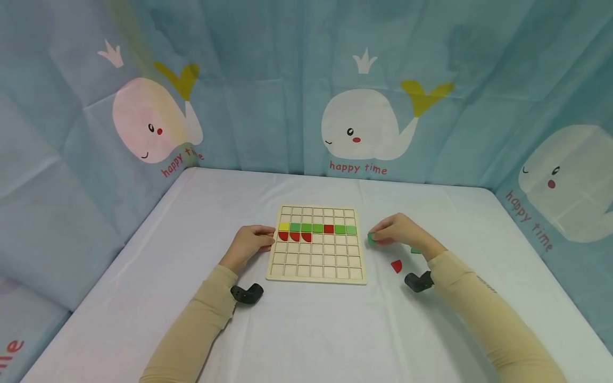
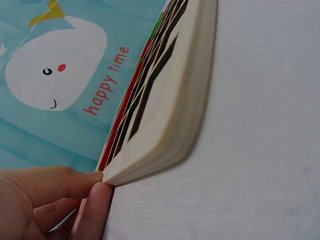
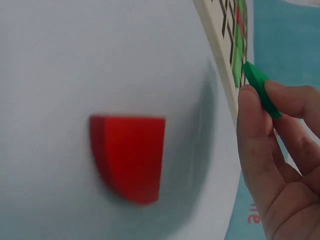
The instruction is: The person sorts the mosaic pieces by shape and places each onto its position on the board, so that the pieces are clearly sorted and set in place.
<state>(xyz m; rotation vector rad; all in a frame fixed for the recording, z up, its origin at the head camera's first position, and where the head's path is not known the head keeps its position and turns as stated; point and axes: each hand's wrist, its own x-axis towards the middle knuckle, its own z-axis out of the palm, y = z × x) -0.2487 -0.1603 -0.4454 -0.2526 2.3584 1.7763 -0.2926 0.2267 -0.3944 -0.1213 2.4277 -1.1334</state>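
Note:
A square wooden grid board (image 1: 316, 271) lies on the white table. One row of its cells holds yellow, green and red square tiles, and red quarter-round pieces (image 1: 295, 236) sit at the left of the row below. My left hand (image 1: 249, 244) holds the board's left edge; in the left wrist view the thumb and index finger (image 2: 65, 182) meet at that edge. To the right of the board, my right hand (image 1: 397, 230) pinches a small green piece (image 3: 262, 89) between thumb and fingers, apart from the board.
A loose red quarter-round piece (image 1: 396, 266) lies on the table (image 1: 325, 330) right of the board. Another green piece (image 1: 415, 250) shows partly under my right wrist. Black devices (image 1: 247, 293) sit at both wrists. A blue whale-print curtain (image 1: 268, 122) surrounds the table's back and sides.

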